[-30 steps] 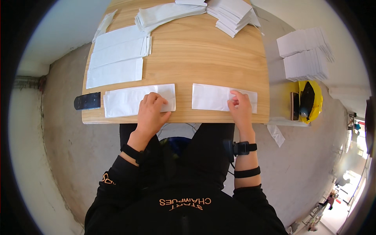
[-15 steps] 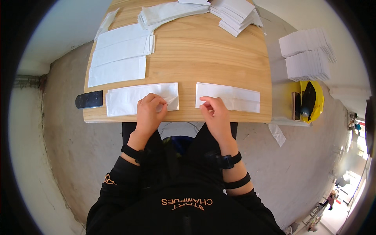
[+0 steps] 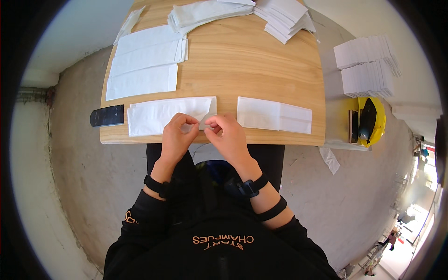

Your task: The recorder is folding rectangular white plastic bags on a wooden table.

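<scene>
- The light wooden worktop (image 3: 242,60) carried stacks of white paper bags along its far edge and left side.
- A flat white paper bag (image 3: 158,115) lay at the near edge, its right corner lifted.
- A second flat white bag (image 3: 274,115) lay near the near right corner.
- The left hand (image 3: 177,137) and right hand (image 3: 228,135) both pinched that lifted corner.
- A small black device (image 3: 107,115) sat at the near left corner.

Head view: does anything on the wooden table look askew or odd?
Only the near-left white paper bag: its right corner is folded up where the left hand and right hand pinch it. A dark flat device overhangs the wooden table edge.
</scene>
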Available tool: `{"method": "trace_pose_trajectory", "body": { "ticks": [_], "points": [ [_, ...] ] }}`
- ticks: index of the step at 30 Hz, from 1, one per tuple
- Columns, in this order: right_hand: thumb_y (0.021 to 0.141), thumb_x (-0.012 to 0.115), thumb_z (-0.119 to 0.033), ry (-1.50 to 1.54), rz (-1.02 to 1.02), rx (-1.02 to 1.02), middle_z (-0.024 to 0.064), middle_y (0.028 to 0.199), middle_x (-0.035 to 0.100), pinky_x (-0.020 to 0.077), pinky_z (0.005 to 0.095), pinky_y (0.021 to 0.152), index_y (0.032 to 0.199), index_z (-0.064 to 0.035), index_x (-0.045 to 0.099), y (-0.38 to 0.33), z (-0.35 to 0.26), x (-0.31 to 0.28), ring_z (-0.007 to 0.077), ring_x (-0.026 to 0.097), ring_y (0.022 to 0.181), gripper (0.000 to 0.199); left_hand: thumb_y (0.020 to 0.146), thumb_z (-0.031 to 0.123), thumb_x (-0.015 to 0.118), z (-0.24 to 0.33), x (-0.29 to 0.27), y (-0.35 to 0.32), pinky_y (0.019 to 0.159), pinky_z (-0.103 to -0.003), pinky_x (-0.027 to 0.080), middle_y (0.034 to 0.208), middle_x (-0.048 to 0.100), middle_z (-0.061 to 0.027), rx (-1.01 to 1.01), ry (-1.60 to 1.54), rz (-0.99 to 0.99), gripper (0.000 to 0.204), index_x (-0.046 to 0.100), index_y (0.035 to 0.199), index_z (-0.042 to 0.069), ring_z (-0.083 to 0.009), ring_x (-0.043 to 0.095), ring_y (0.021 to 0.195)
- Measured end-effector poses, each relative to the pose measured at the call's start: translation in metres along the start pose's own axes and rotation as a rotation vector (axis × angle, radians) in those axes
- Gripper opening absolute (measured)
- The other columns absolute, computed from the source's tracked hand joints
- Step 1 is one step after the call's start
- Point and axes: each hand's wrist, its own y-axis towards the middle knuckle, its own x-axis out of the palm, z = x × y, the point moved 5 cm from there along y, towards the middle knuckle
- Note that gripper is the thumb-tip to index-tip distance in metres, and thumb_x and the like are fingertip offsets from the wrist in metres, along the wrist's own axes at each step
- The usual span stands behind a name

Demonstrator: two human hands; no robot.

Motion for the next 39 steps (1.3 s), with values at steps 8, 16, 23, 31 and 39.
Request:
{"method": "trace_pose_trajectory", "body": {
  "ticks": [8,16,23,31,39],
  "points": [
    [0.078,0.068,-0.009,-0.063,0.067,-0.043,0.007,0.078,0.059,0.0491,0.0322,0.059,0.084,-0.0086,0.064,-0.002,0.0,-0.002,0.0194,0.064,0.068,0.008,0.079,0.01,0.068,0.012,0.008,-0.001,0.073,-0.033,0.048,0.086,0.064,-0.0114,0.008,-0.066,-0.096,0.013,0.065,0.084,-0.001,-0.0243,0.063,0.081],
    [0.076,0.068,-0.004,-0.005,0.164,0.018,0.0062,0.08,0.058,0.0478,0.0265,0.062,0.083,-0.0041,0.064,-0.005,0.009,-0.012,0.0155,0.06,0.068,0.008,0.08,0.01,0.067,0.007,0.015,-0.003,0.072,-0.032,0.048,0.086,0.065,-0.0101,-0.042,-0.064,-0.048,0.012,0.065,0.087,0.0,-0.0212,0.062,0.08],
    [0.076,0.067,-0.004,0.058,0.252,0.063,0.0069,0.078,0.057,0.048,0.0271,0.06,0.082,-0.0038,0.063,-0.01,0.024,-0.02,0.0164,0.059,0.064,0.007,0.084,0.009,0.065,-0.002,0.014,-0.005,0.074,-0.026,0.046,0.083,0.064,-0.0051,-0.091,-0.137,-0.064,0.01,0.064,0.088,0.0,-0.0133,0.059,0.08],
    [0.081,0.068,-0.008,0.312,0.215,0.158,0.0086,0.091,0.057,0.0503,0.0256,0.065,0.085,-0.0028,0.063,-0.014,0.031,-0.017,0.0173,0.063,0.075,0.008,0.091,0.005,0.061,-0.023,0.022,-0.008,0.082,-0.022,0.043,0.093,0.062,0.0001,-0.297,-0.548,-0.143,0.004,0.06,0.094,0.003,-0.0066,0.056,0.088],
    [0.084,0.07,-0.013,0.088,0.217,0.172,0.0072,0.096,0.059,0.0507,0.0271,0.07,0.091,-0.0021,0.064,-0.011,0.022,-0.012,0.0151,0.063,0.08,0.014,0.087,0.007,0.063,-0.005,0.025,-0.009,0.081,-0.024,0.045,0.087,0.063,-0.0013,-0.196,-0.431,-0.158,0.007,0.062,0.091,0.001,-0.0086,0.056,0.085]
  ]
}}
